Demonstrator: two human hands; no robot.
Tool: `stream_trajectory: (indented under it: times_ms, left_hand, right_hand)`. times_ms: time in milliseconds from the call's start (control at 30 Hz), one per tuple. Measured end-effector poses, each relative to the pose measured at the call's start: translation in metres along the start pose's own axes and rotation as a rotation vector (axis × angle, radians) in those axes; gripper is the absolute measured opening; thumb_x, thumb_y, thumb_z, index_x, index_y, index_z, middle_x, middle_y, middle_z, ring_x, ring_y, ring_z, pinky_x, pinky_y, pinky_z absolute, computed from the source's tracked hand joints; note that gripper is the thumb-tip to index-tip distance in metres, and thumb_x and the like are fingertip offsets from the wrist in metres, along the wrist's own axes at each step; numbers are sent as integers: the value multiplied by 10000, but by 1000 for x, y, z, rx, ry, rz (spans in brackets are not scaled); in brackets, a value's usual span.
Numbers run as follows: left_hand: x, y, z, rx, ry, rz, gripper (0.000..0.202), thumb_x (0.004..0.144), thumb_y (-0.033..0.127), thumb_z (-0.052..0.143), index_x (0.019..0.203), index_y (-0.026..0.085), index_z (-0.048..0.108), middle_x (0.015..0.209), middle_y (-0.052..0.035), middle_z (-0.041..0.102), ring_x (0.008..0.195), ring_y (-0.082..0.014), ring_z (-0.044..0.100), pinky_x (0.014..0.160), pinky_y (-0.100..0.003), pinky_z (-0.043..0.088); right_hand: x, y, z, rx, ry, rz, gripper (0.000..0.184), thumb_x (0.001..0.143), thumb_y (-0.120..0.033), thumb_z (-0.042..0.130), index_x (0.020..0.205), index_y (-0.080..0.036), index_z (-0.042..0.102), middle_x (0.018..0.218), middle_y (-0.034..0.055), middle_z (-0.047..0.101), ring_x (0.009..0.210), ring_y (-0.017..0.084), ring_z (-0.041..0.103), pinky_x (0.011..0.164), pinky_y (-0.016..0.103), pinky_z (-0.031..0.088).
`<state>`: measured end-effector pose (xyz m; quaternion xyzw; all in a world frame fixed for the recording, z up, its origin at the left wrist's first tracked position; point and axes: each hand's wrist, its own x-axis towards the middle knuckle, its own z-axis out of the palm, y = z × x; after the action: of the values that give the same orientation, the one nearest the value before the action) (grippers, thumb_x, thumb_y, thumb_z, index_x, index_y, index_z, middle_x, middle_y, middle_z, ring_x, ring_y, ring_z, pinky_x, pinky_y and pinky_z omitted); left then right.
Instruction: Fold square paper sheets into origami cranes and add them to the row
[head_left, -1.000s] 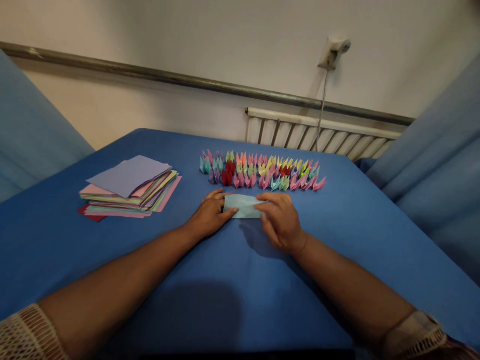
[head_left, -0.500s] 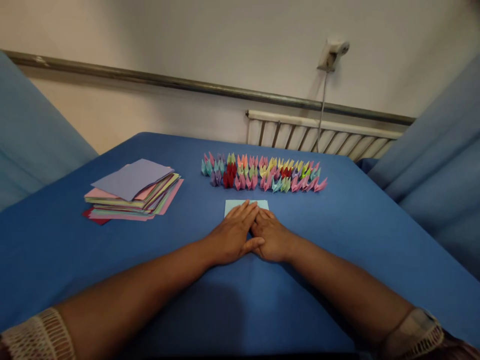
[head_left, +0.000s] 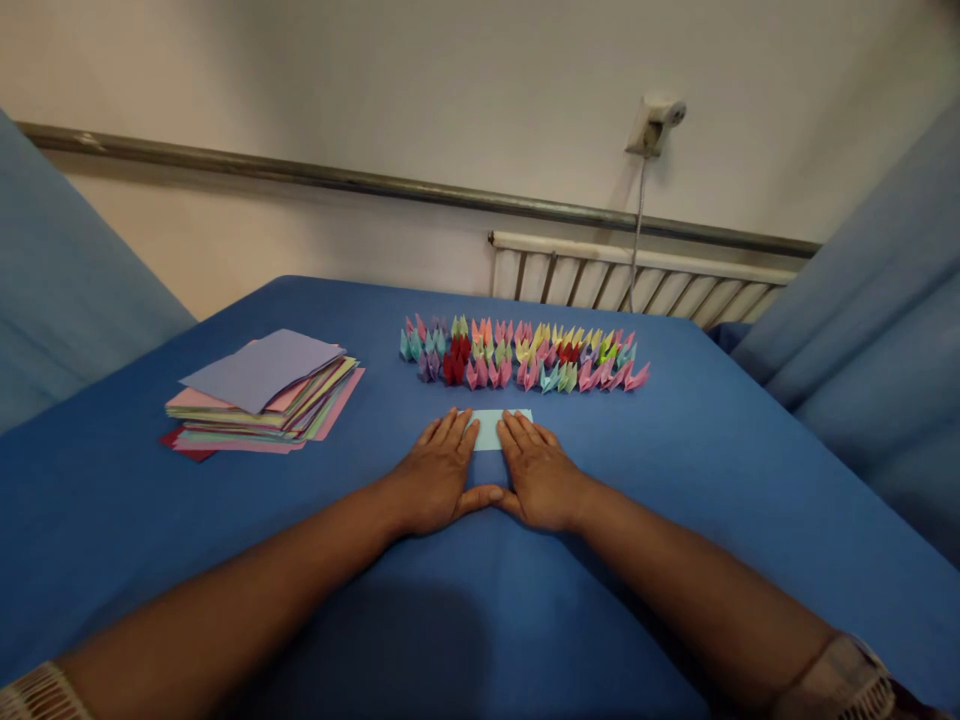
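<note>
A folded light blue paper strip lies on the blue table. My left hand presses flat on its left end with fingers stretched out. My right hand lies flat on its right end, fingers also extended. The thumbs meet below the paper. Only the paper's middle and top edge show between the fingers. Just beyond it stand rows of small folded paper pieces in many colours.
A stack of coloured paper sheets, a lilac one on top, lies at the left. Light blue fabric flanks the table on both sides. Behind are a wall rail, a radiator and a wall socket with a cord.
A second ago both hands were pinching the paper's ends. They then pressed flat together over it and have now slid apart, uncovering the paper's middle.
</note>
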<state>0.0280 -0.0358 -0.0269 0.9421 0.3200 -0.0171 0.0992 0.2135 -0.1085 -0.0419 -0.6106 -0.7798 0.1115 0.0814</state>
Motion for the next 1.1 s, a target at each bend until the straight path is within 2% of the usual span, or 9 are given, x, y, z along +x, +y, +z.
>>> stream_trajectory:
  times_ms: [167,267,400,467,533,667,800,933,1100]
  left_hand:
    - [-10,-14,-4,46,11,-94,1057,783,792,365,1475,0,269,1542,-283,203,1441,-420,149,1142,-532,156]
    - [-9,-13,-4,65,82,-128,1039,793,782,364,1466,-5,284,1544,-287,194,1443,-424,135,1142,-541,144]
    - [0,1,-4,46,159,104,1007,816,766,358,1505,51,190,1581,-226,132,1472,-351,36,1170,-500,75]
    - [4,9,-3,-2,101,185,991,824,761,354,1517,84,146,1581,-215,151,1473,-327,88,1169,-481,106]
    - [7,12,-2,-31,43,198,990,821,762,357,1520,96,136,1575,-221,171,1467,-322,135,1163,-470,136]
    - [6,8,-1,-7,-5,92,1025,796,783,365,1500,55,210,1562,-254,177,1460,-370,114,1158,-491,133]
    - [3,-8,-1,10,-1,-25,1032,786,780,391,1481,28,265,1550,-275,186,1449,-414,110,1142,-534,150]
    - [4,-31,-3,2,83,-155,931,835,716,379,1469,38,302,1546,-261,221,1441,-415,156,1132,-561,175]
    - [10,-41,-11,-103,275,-144,703,926,567,345,1445,93,344,1477,-196,413,1380,-335,353,1119,-498,280]
  right_hand:
    - [-4,5,1,2,64,149,977,847,-737,367,1483,-5,250,1553,265,199,1453,382,148,1140,536,194]
    - [-3,2,-1,-25,135,188,957,850,-709,409,1474,2,268,1561,264,169,1457,387,121,1143,542,181]
    - [2,-5,-4,-32,172,4,740,935,-502,416,1491,-43,250,1580,198,181,1475,308,86,1176,482,133]
    - [6,-8,-4,5,110,-71,665,959,-434,382,1497,-68,244,1563,181,256,1472,274,129,1176,458,154]
    - [8,-8,-2,38,54,-90,660,962,-430,374,1502,-80,231,1551,171,292,1465,265,169,1170,448,177]
    - [8,-2,1,43,35,-4,723,953,-506,362,1504,-59,220,1568,193,231,1460,311,170,1160,470,184]
    - [8,18,2,6,72,152,753,948,-550,333,1482,-24,264,1559,230,222,1450,352,180,1140,503,204]
    - [14,37,1,-18,167,322,694,961,-518,309,1445,-22,334,1530,239,293,1428,359,238,1113,513,241]
    - [20,40,-4,54,309,310,522,960,-412,362,1372,-104,454,1376,183,509,1286,302,446,1049,445,353]
